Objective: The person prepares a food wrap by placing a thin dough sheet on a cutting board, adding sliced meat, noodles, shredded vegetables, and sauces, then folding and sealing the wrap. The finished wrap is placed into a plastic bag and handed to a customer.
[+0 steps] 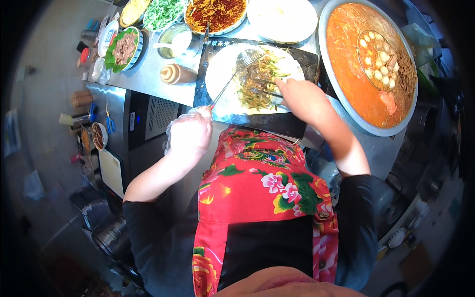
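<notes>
In a clear plastic glove, my left hand (192,131) grips the handle of a slotted metal spatula (246,59), whose head rests against a pile of shredded food (257,86). My bare right hand (304,99) holds dark chopsticks (269,87), their tips in the same pile. Brown and green strips make up this pile, which lies on a broad white round (220,67); whether that is a plate or a thin pancake I cannot tell. Beneath it is a black rectangular plate (309,59).
To the right stands a large basin (329,94) of orange-red broth with eggs. Along the back are a chili flake bowl (215,15), chopped greens (161,12) and a white plate (282,20). A squeeze bottle (175,74) and a meat bowl (124,49) stand left.
</notes>
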The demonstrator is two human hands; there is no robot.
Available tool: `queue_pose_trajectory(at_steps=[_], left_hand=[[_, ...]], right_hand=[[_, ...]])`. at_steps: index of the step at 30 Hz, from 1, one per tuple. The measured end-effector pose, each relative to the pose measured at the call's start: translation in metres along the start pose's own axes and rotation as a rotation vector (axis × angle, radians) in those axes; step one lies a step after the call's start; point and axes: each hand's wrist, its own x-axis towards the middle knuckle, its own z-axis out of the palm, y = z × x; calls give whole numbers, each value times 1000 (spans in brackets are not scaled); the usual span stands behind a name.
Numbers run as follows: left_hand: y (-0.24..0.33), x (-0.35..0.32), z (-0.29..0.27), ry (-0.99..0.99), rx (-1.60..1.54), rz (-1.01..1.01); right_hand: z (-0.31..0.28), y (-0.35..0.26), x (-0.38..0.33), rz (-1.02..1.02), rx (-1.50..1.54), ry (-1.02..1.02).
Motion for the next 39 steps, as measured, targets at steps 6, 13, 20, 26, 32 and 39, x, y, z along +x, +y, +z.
queue_pose_trajectory(at_steps=[6,13,20,26,32,39], left_hand=[[-6,7,3,8,-116,-12],[-13,2,-1,50,-131,-34],[-17,-11,10,96,-282,-18],[-20,-18,15,-9,-330,-107],[-24,-22,22,-65,-536,-259],[-19,-35,40,-104,-888,-453]], right_hand=[[12,3,-9,13,62,139],[1,4,-11,80,-10,133],[33,-9,-41,92,13,63],[29,2,-42,-27,107,159],[-1,32,27,189,-71,323],[3,54,99,165,-118,302]])
